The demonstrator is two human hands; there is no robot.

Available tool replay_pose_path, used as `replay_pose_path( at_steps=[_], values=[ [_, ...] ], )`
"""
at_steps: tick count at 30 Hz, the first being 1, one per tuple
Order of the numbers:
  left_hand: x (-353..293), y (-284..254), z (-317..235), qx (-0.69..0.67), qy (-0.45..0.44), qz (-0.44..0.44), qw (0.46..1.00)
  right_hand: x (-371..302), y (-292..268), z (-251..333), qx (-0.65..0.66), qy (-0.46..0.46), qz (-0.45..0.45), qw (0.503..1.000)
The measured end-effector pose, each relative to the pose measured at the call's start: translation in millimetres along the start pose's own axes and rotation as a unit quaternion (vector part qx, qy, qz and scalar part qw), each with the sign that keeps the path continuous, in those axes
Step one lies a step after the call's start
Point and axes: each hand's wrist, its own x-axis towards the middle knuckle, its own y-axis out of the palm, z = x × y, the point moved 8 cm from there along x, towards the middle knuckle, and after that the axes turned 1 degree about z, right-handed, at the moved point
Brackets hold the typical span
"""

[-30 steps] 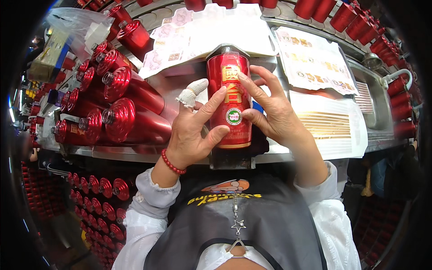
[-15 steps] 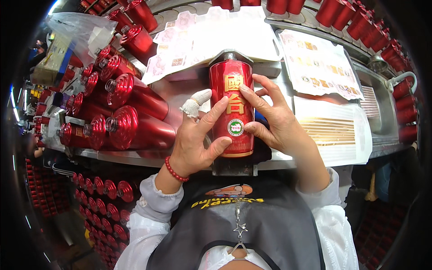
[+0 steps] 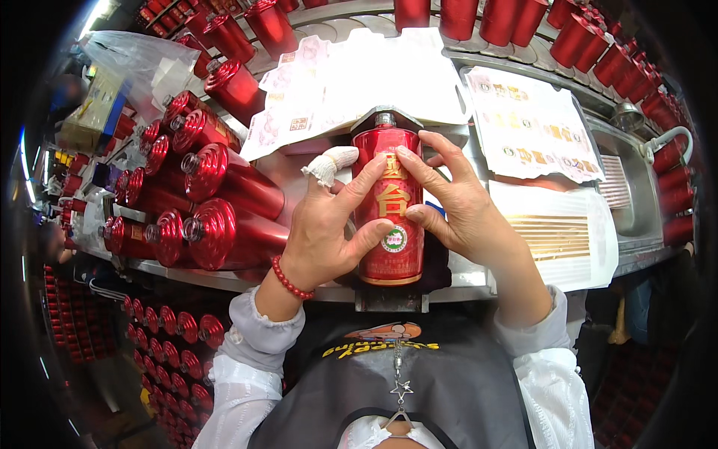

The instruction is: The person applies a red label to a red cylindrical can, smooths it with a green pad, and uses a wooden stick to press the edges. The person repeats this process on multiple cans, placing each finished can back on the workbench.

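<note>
A red bottle [image 3: 390,258] with a dark neck lies in a dark stand on the bench in front of me, neck pointing away. Large gold characters and a small round green-and-white emblem mark its front. From the left side, my left hand [image 3: 323,217] lays its outstretched forefinger and thumb on the bottle; a white finger cot [image 3: 333,162] covers another finger, raised beside it. My right hand [image 3: 465,202] is opposite, forefinger and thumb resting on the front, its other fingers spread along the right side. The two forefingertips nearly meet over the upper gold character, partly hiding it.
Several red bottles [image 3: 238,232] lie in a pile at the left. Behind the stand is a white label sheet [image 3: 389,75]. Another label sheet [image 3: 527,112] and a sheet of gold strips [image 3: 557,236] lie right, near a sink [image 3: 636,202]. More bottles stand on a conveyor [image 3: 348,21].
The forefingers have come together over the upper gold character, which showed more fully before. My left thumb has slid in toward the emblem. The bench sits slightly lower in the picture.
</note>
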Motion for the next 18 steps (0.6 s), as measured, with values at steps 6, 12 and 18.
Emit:
replay_pose_path(
  at_steps=[6,12,18],
  values=[
    [0,2,1,0.003,0.020,-0.008,1.000,1,-1,-1,0.019,-0.003,-0.009,1.000],
    [-2,4,8,-0.035,0.006,0.003,0.999,-3,-1,-7,0.042,0.015,0.007,0.999],
    [-3,4,10,-0.053,0.008,0.019,0.998,-14,-2,-11,0.095,0.037,0.021,0.995]
  ],
)
